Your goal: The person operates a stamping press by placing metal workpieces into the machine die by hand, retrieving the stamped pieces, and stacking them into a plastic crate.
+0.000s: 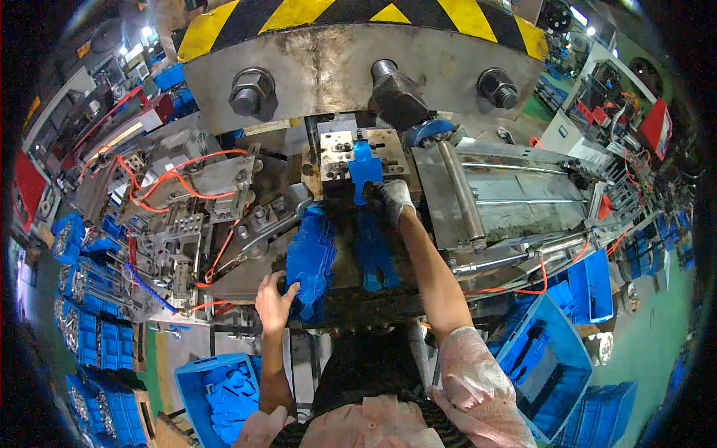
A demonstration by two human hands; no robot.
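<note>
Under the press, a flat blue blank [365, 166] lies on the steel die [337, 147]. My right hand [396, 201], in a whitish glove, has its fingers curled against the lower right edge of this blank; its fingertips are partly hidden. My bare left hand [275, 300] rests at the near left edge of a stack of blue blanks [310, 250], thumb and fingers apart, the thumb touching the stack's side. More blue blanks [373, 254] lie on the dark table between the stack and my right forearm.
Overhead hangs a heavy steel press block [321, 75] with big bolts and black-yellow stripes. Clamps and orange hoses [179, 175] sit left; a steel roller [461, 190] stands right. Blue bins [183, 384] [575, 373] with blue parts flank me below.
</note>
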